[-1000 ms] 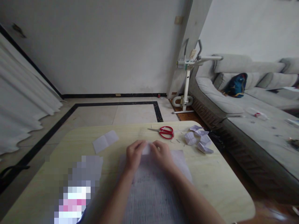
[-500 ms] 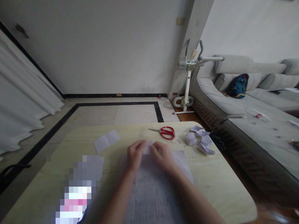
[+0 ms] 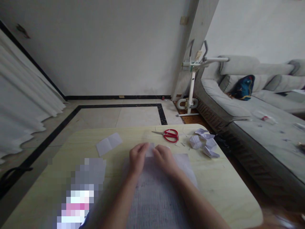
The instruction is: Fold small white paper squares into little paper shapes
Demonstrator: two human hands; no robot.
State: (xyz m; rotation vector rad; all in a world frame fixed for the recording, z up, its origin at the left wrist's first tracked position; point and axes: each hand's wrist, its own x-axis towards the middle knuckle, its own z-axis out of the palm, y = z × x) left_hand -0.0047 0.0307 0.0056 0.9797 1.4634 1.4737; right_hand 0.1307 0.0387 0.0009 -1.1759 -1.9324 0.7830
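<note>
Leftmost, a white curtain [image 3: 21, 95] hangs to the floor beyond the pale wooden counter [image 3: 228, 190]. On the counter's near left lies an object [image 3: 81, 194] masked by coarse pixels, so what it is cannot be told. Farther off, right of that, a creased paper rectangle [image 3: 109, 144] lies flat, a fold line across its middle. Next comes the person's left hand [image 3: 138, 159], its grip closed on the left side of a small white paper [image 3: 150, 150], which sits between the two hands over the far edge of a large printed sheet [image 3: 157, 197]. The sheet spreads toward the near edge beneath both forearms, its print too blurred to read. The right hand [image 3: 165, 159] has its grip closed on the small white paper's other side, thumb and fingers bent inward. Just beyond it lie red-handled scissors [image 3: 170, 135], blades pointing left, with thin paper scraps [image 3: 183, 144] near the handles. Behind the counter stands a white exercise machine [image 3: 192, 86]. At the counter's far right, several folded paper pieces [image 3: 210, 145] lie clustered. Farthest right is a grey sofa [image 3: 228, 101] bearing a dark blue bag [image 3: 244, 88].
</note>
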